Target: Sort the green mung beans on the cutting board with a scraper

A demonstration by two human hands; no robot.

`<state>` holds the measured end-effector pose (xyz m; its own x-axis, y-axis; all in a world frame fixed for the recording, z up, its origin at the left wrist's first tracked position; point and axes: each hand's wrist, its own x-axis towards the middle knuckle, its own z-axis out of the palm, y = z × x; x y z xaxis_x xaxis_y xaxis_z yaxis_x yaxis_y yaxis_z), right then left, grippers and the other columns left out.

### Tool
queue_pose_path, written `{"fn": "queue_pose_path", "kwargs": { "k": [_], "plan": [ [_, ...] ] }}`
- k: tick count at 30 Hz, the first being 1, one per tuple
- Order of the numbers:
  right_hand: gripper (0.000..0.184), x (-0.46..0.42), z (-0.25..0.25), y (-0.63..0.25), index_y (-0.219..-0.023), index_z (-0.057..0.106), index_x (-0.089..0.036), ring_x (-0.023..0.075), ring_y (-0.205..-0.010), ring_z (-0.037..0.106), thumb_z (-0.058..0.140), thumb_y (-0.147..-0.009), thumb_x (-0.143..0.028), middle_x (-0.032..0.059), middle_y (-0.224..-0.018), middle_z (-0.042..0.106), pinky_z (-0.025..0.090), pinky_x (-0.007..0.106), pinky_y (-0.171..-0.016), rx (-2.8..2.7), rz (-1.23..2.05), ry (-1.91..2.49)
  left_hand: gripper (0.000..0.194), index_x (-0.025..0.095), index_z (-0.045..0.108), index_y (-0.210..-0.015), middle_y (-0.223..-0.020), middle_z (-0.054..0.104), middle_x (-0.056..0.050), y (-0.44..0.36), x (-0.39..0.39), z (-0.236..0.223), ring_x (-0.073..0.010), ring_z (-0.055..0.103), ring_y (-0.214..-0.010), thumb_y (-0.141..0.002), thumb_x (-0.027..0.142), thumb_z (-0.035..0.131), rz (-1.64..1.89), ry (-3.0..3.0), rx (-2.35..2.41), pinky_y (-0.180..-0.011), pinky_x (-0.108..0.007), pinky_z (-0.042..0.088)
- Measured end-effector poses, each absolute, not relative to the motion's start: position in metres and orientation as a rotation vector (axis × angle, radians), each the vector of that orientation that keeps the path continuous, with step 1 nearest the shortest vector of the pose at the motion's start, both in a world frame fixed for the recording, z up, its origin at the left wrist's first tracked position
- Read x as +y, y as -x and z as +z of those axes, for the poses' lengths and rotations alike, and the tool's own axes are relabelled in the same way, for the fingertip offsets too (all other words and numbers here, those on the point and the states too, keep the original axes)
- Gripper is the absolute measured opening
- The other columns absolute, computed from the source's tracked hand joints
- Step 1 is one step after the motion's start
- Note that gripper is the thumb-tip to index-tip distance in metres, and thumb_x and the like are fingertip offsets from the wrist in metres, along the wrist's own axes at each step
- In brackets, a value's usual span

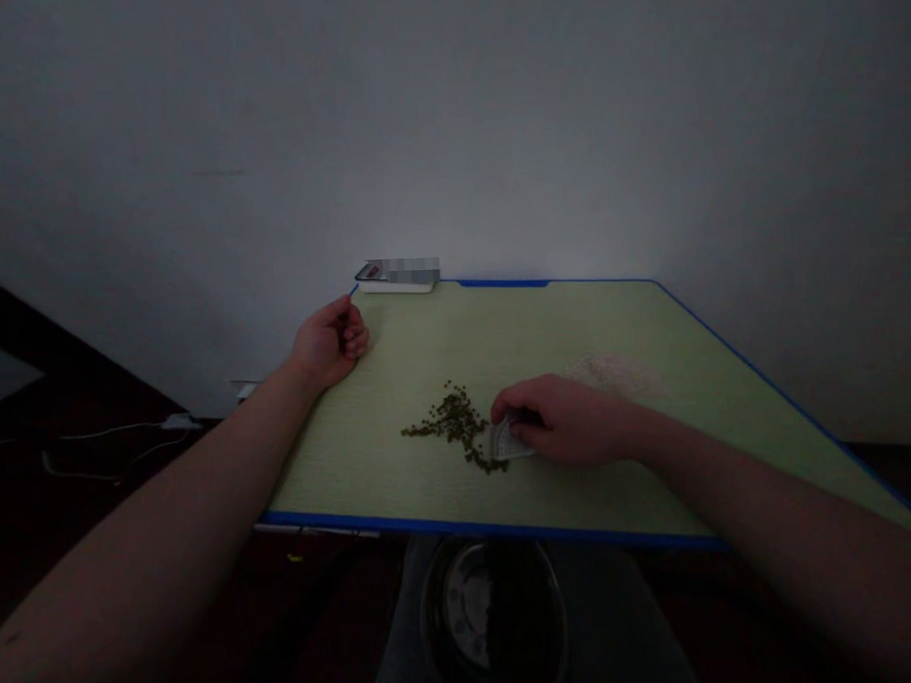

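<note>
Small green beans (450, 423) lie in a loose, scattered strip mid-frame on the pale green tabletop (371, 489). The right hand (570, 418) pinches a folded white card (510, 441) against their right edge, near a pale heap of grain (617, 376). The left hand (330, 343) rests loosely curled at upper left, just below a white digital scale (398, 281).
</note>
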<state>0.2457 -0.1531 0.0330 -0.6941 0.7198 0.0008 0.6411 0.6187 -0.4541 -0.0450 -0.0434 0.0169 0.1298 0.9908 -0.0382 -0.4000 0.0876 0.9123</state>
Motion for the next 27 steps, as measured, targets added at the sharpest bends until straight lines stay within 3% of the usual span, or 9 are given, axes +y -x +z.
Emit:
{"fn": "queue_pose_path", "kwargs": {
  "k": [12,27],
  "plan": [
    [0.024,-0.154,0.04,-0.251,-0.094,0.062,-0.019,0.0123,-0.061,0.053,0.049,-0.074,-0.015,0.0017,-0.071,0.063,0.034,0.023,-0.056,-2.713,0.625,1.217,0.029,0.017,0.042,-0.054,-0.04,0.029,0.004,0.048,-0.038,0.013,-0.0057,0.027,-0.033,-0.08,0.029,0.041,1.236,-0.915,0.838,-0.033,-0.02,0.017],
    [0.021,-0.169,0.04,-0.241,-0.089,0.065,-0.018,0.0149,-0.069,0.055,0.052,-0.073,-0.015,0.0037,-0.077,0.066,0.036,0.024,-0.061,-2.801,0.561,1.061,0.027,0.017,0.043,-0.054,-0.039,0.03,0.004,0.049,-0.039,0.013,-0.006,0.03,-0.032,-0.078,0.029,0.044,1.227,-0.911,0.837,-0.032,-0.02,0.021]
  ]
}}
